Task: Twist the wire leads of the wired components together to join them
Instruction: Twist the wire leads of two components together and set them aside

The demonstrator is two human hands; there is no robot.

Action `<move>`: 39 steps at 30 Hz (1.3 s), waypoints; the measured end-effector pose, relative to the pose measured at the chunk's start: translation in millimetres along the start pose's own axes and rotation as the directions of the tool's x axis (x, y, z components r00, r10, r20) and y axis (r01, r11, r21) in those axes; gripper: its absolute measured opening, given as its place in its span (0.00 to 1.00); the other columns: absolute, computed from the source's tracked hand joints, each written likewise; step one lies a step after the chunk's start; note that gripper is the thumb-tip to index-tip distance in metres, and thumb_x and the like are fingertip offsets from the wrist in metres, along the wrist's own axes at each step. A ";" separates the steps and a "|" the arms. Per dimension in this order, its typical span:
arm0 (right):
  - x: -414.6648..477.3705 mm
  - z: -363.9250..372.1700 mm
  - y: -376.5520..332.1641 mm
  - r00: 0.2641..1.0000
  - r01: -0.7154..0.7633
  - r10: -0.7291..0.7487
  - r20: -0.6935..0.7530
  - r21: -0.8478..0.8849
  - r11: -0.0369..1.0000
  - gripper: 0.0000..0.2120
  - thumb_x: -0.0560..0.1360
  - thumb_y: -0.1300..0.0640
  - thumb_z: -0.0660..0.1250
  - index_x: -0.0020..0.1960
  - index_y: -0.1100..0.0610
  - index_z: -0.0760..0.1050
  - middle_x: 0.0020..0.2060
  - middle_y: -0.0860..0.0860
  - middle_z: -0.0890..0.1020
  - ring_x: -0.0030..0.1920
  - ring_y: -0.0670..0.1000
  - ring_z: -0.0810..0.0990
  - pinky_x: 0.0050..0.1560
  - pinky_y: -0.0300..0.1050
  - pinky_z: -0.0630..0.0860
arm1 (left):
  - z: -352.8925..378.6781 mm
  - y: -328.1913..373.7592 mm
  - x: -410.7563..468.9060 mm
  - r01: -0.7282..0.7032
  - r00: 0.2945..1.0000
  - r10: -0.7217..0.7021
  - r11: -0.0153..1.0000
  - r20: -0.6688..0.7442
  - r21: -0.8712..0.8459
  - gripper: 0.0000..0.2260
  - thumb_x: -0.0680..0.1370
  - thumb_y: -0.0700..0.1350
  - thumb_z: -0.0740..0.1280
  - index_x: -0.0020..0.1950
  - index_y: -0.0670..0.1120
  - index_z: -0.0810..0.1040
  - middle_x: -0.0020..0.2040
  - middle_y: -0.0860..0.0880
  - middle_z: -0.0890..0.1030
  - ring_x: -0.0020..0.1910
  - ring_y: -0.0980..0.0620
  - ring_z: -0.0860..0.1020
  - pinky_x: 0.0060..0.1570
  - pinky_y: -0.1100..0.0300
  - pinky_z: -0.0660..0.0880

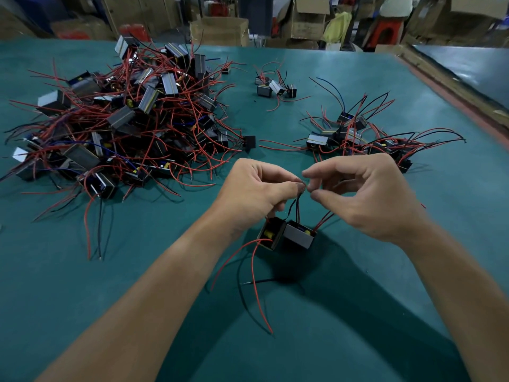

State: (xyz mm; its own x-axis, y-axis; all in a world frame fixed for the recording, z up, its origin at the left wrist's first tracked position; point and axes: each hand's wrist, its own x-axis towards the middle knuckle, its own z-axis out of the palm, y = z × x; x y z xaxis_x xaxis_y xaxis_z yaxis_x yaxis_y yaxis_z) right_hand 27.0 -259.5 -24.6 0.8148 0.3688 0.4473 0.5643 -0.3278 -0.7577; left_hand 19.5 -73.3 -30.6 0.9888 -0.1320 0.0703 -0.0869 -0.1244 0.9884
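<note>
Two small black wired components hang side by side above the green table: the left component (pixel 271 234) and the right component (pixel 298 234) with a grey face. Their black wire leads (pixel 298 208) rise to a meeting point between my hands. My left hand (pixel 256 188) pinches the lead ends between thumb and forefinger. My right hand (pixel 366 194) pinches at the same spot from the right, fingertips almost touching the left ones. Loose red leads (pixel 254 274) dangle below the components toward me.
A big heap of wired components (pixel 124 119) covers the table's left side. A smaller pile (pixel 358 136) lies at the right, and a few components (pixel 272 86) sit far centre. Cardboard boxes (pixel 220 30) stand beyond the table (pixel 137 271).
</note>
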 end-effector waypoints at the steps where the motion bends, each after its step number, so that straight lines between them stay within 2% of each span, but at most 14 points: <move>1: 0.1 -0.6 0.0 1.000 -0.003 0.003 0.006 0.002 1.000 0.13 0.70 0.72 0.73 0.48 0.56 0.84 0.36 0.48 0.84 0.35 0.58 0.81 0.38 0.57 0.79 | -0.1 0.2 0.0 0.003 1.000 -0.003 1.000 0.009 -0.007 0.04 0.74 0.34 0.72 0.39 0.41 0.83 0.21 0.52 0.73 0.20 0.58 0.68 0.22 0.67 0.66; 7: 1.8 -6.2 0.5 1.000 -0.008 0.008 -0.004 -0.011 1.000 0.11 0.70 0.69 0.74 0.45 0.54 0.83 0.37 0.49 0.84 0.35 0.54 0.82 0.40 0.52 0.80 | -1.1 -0.2 1.0 0.018 0.999 -0.017 1.000 0.046 -0.019 0.06 0.73 0.35 0.73 0.37 0.43 0.83 0.22 0.52 0.72 0.20 0.56 0.66 0.23 0.66 0.64; 14: 1.1 -6.4 2.2 1.000 0.006 -0.006 -0.003 -0.073 0.997 0.05 0.70 0.63 0.74 0.39 0.54 0.82 0.32 0.51 0.83 0.33 0.56 0.79 0.37 0.55 0.77 | -1.1 -1.1 0.9 0.030 0.998 -0.030 1.000 0.050 -0.001 0.07 0.74 0.36 0.72 0.36 0.44 0.84 0.21 0.52 0.71 0.20 0.56 0.66 0.22 0.67 0.64; 20: -0.6 -7.5 -0.3 0.993 0.107 -0.101 0.054 -0.118 0.987 0.03 0.70 0.64 0.74 0.40 0.57 0.83 0.40 0.50 0.82 0.38 0.53 0.81 0.38 0.55 0.79 | -0.4 0.6 -1.0 0.048 0.997 -0.049 0.999 0.057 0.017 0.05 0.73 0.36 0.73 0.38 0.42 0.84 0.21 0.51 0.70 0.20 0.56 0.64 0.22 0.68 0.63; 24: -0.6 -6.5 -4.0 0.991 0.112 -0.106 0.080 -0.074 0.991 0.02 0.70 0.63 0.74 0.40 0.58 0.83 0.40 0.50 0.84 0.40 0.52 0.83 0.40 0.56 0.80 | 1.1 -0.2 -2.5 0.019 0.995 -0.024 0.998 0.099 0.055 0.09 0.73 0.36 0.74 0.34 0.46 0.83 0.23 0.52 0.72 0.21 0.57 0.64 0.22 0.68 0.61; 27: 0.5 -7.6 -4.8 0.995 0.065 -0.062 0.073 -0.039 0.997 0.04 0.70 0.65 0.75 0.40 0.58 0.84 0.36 0.52 0.84 0.37 0.55 0.83 0.40 0.57 0.79 | 2.4 -2.1 -3.1 -0.023 0.990 0.015 0.998 0.143 0.050 0.08 0.73 0.35 0.74 0.36 0.45 0.82 0.23 0.57 0.77 0.21 0.65 0.69 0.24 0.74 0.64; 29: 0.5 -6.6 -5.7 0.998 0.018 -0.017 0.053 -0.009 1.000 0.05 0.70 0.66 0.76 0.40 0.58 0.84 0.34 0.55 0.84 0.35 0.59 0.82 0.38 0.59 0.78 | 3.1 -2.4 -4.1 -0.046 0.987 0.038 0.998 0.157 0.044 0.08 0.73 0.35 0.74 0.36 0.45 0.83 0.24 0.57 0.78 0.22 0.66 0.70 0.25 0.75 0.65; 31: 0.6 -5.0 -6.3 0.999 -0.025 0.024 0.028 0.029 0.999 0.06 0.70 0.67 0.76 0.39 0.58 0.83 0.32 0.55 0.83 0.34 0.59 0.82 0.37 0.58 0.78 | 3.5 -3.3 -4.4 -0.069 0.985 0.060 0.996 0.162 0.054 0.09 0.73 0.35 0.74 0.36 0.46 0.84 0.26 0.56 0.79 0.23 0.66 0.71 0.27 0.74 0.67; 32: 1.1 -4.2 -6.0 0.999 -0.049 0.048 0.021 0.050 0.998 0.06 0.70 0.67 0.75 0.38 0.59 0.82 0.31 0.56 0.83 0.32 0.58 0.80 0.36 0.57 0.77 | 4.0 -3.5 -4.2 -0.079 0.986 0.069 0.995 0.153 0.057 0.09 0.72 0.35 0.74 0.36 0.47 0.84 0.27 0.55 0.80 0.25 0.64 0.72 0.29 0.72 0.68; 34: 2.5 -2.0 -3.7 0.992 -0.125 0.124 0.015 0.110 0.986 0.07 0.70 0.69 0.74 0.38 0.59 0.80 0.30 0.58 0.80 0.31 0.55 0.77 0.34 0.55 0.76 | 6.2 -3.2 -4.0 -0.094 0.988 0.086 0.994 0.131 0.060 0.05 0.71 0.38 0.75 0.36 0.44 0.85 0.30 0.42 0.81 0.31 0.55 0.71 0.36 0.62 0.68; 35: 3.4 -0.7 -2.2 0.986 -0.169 0.169 0.011 0.151 0.974 0.08 0.70 0.70 0.73 0.37 0.59 0.79 0.29 0.58 0.80 0.31 0.54 0.77 0.34 0.53 0.76 | 7.0 -3.2 -4.2 -0.103 0.988 0.094 0.992 0.120 0.069 0.03 0.71 0.39 0.75 0.37 0.43 0.85 0.32 0.35 0.80 0.33 0.52 0.69 0.37 0.57 0.66; 36: 4.0 0.2 -0.8 0.978 -0.206 0.208 0.005 0.186 0.961 0.09 0.71 0.70 0.73 0.37 0.58 0.79 0.28 0.56 0.79 0.31 0.53 0.77 0.35 0.50 0.78 | 8.1 -3.8 -4.3 -0.111 0.989 0.102 0.990 0.108 0.087 0.03 0.71 0.40 0.75 0.38 0.42 0.85 0.31 0.34 0.78 0.34 0.51 0.67 0.35 0.54 0.64; 37: 4.4 0.7 0.4 0.973 -0.228 0.233 -0.001 0.197 0.954 0.10 0.71 0.70 0.73 0.36 0.57 0.78 0.28 0.53 0.79 0.31 0.52 0.77 0.35 0.48 0.79 | 8.8 -4.8 -4.1 -0.116 0.989 0.106 0.988 0.099 0.100 0.03 0.72 0.40 0.74 0.38 0.42 0.85 0.30 0.37 0.76 0.33 0.51 0.66 0.33 0.54 0.63; 39: 4.2 0.1 1.2 0.974 -0.225 0.226 0.003 0.135 0.965 0.10 0.71 0.68 0.73 0.36 0.56 0.80 0.29 0.52 0.80 0.31 0.51 0.78 0.37 0.55 0.81 | 9.5 -6.2 -3.5 -0.119 0.991 0.110 0.985 0.079 0.128 0.05 0.73 0.38 0.74 0.37 0.42 0.84 0.28 0.45 0.73 0.30 0.52 0.63 0.30 0.58 0.60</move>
State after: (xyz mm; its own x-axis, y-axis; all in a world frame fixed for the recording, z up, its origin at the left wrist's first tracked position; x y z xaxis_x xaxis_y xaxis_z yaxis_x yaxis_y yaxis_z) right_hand 31.1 -258.2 -23.7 0.9210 0.2878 0.2626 0.3434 -0.2814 -0.8960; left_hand 15.4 -81.4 -38.3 0.9606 -0.2220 0.1673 -0.2187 -0.2322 0.9477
